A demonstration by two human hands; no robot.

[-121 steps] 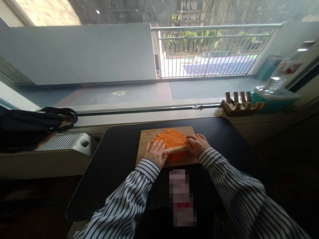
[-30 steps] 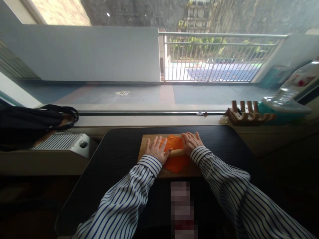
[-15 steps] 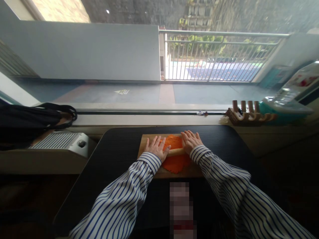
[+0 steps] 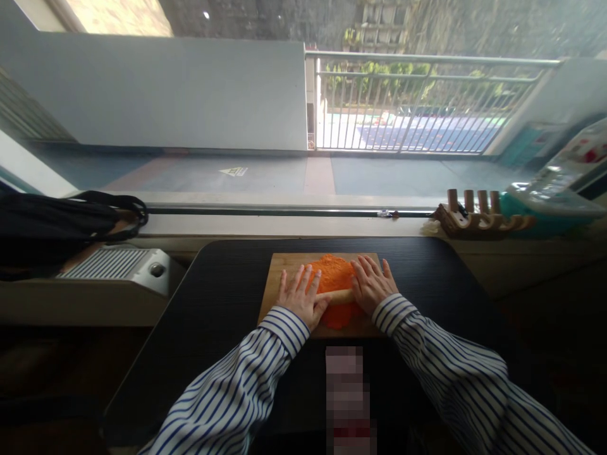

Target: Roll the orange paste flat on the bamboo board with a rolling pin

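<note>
A flat round of orange dough [image 4: 334, 275] lies on a wooden board [image 4: 274, 281] on the black table [image 4: 222, 297]. A wooden rolling pin [image 4: 340, 295] lies crosswise over the dough. My left hand [image 4: 300, 297] rests flat on the pin's left end, fingers stretched out. My right hand [image 4: 372, 284] presses flat on the right end, fingers spread too. Both palms cover the pin's ends, so only its middle shows.
A grey heater unit [image 4: 118, 265] stands left of the table, with a black bag [image 4: 52, 224] on the sill behind it. A wooden rack [image 4: 477, 215] and a teal container [image 4: 540, 208] sit on the sill at the right. A window runs along the back.
The rolling pin and both hands went forward over the dough, then came back a little toward me. The dough has been flattened and spread.
</note>
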